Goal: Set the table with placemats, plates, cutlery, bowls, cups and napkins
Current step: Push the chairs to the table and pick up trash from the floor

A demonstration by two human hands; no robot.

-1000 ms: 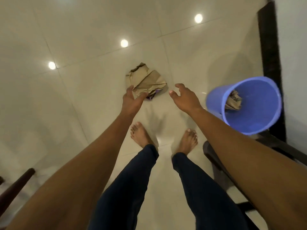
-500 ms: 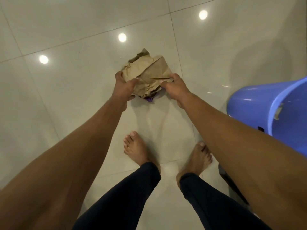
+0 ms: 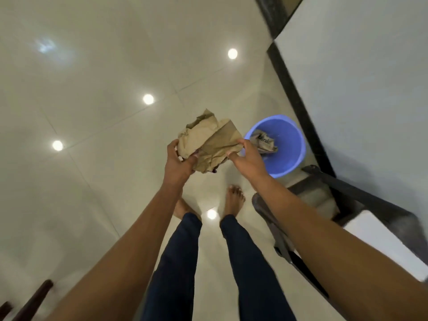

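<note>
Two hands hold a crumpled brown paper bag (image 3: 209,144) just left of the blue bucket (image 3: 283,144), left hand (image 3: 178,162) and right hand (image 3: 247,158) each gripping an edge with curled fingers. Best practice, arguably: carry it over the bucket's rim before letting go.

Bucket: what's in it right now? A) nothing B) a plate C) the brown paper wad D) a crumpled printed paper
D: a crumpled printed paper lies inside the blue bucket, while the brown paper wad is outside it, in the grip of the left hand and right hand.
</note>
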